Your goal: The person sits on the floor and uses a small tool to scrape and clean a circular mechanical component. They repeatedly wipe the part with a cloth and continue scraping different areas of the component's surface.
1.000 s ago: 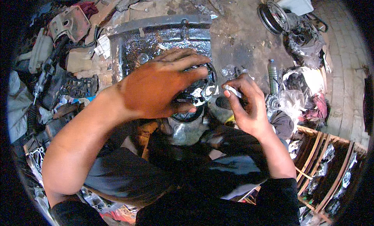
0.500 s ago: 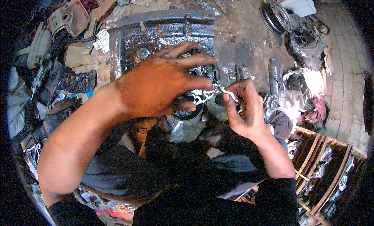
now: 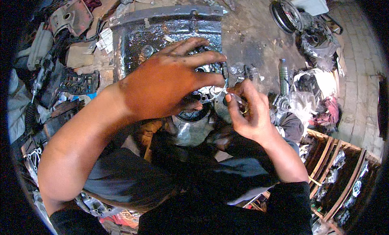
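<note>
My left hand (image 3: 166,85) reaches over a round, shiny metal engine part (image 3: 210,91), its fingers hooked across the far side and thumb at the near side. Much of that part is hidden beneath the hand. At the part's right rim, my right hand (image 3: 253,113) pinches a small pale strip (image 3: 240,99) between thumb and fingertips; its exact kind does not show. Below the part sits a grey, rounded metal housing (image 3: 191,131) with a dark opening. Beyond the hands lies a black, oily metal tray (image 3: 131,30).
A green-tinted plastic bottle (image 3: 283,77) stands on the floor to the right, near clear plastic bags (image 3: 302,101). Wheel rims (image 3: 285,17) lie at far right. A wooden rack (image 3: 344,176) with metal parts is near right. Scrap parts and a black crate (image 3: 83,82) crowd the left.
My right hand has shifted slightly left, its fingertips closer to the round part's rim, and less of the pale strip shows. My left hand keeps nearly the same hold.
</note>
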`<state>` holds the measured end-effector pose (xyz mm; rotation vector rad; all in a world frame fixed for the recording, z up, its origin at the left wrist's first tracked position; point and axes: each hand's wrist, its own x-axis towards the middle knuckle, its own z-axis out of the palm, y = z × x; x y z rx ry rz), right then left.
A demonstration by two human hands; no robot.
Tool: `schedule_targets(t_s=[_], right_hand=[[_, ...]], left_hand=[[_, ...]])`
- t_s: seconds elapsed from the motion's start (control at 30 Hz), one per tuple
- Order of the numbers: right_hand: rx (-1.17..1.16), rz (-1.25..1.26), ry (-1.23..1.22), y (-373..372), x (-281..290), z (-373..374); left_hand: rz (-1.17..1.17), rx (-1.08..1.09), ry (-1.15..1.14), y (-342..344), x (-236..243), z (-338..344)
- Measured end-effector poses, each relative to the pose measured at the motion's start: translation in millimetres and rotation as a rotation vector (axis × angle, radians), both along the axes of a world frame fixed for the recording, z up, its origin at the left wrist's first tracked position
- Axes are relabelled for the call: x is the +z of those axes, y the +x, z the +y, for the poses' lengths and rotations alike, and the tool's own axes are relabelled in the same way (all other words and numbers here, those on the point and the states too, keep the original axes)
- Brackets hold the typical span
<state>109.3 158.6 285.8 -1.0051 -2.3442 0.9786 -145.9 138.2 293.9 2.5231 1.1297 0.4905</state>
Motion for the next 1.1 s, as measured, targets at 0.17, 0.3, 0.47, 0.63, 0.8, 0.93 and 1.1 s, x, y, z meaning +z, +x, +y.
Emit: schedule_targets(t_s=[0.17, 0.3, 0.47, 0.63, 0.8, 0.93, 1.1], right_hand=[[-0.04, 0.007, 0.051, -3, 1, 0], [0.018, 0.105, 0.058, -5, -5, -6], [-0.058, -0.007, -0.01, -4, 1, -6], [-0.137, -0.021, -0.021, -6, -1, -3], [-0.155, -0.003, -0.043, -1, 2, 0], [-0.106, -0.036, 0.013, -1, 3, -3], [-0.241, 0.027, 0.056, -3, 3, 12]], left_hand=[[-0.051, -0.014, 0.004, -1, 0, 1], [-0.072, 0.024, 0.0, 0, -5, -1], [-0.095, 0.023, -0.017, 0, -5, 0], [-0.122, 0.026, -0.017, -2, -5, -2], [-0.106, 0.014, 0.006, -3, -4, -1], [-0.128, 0.017, 0.017, -2, -9, -1], [-0.154, 0.056, -0.006, 0, 0, -3]])
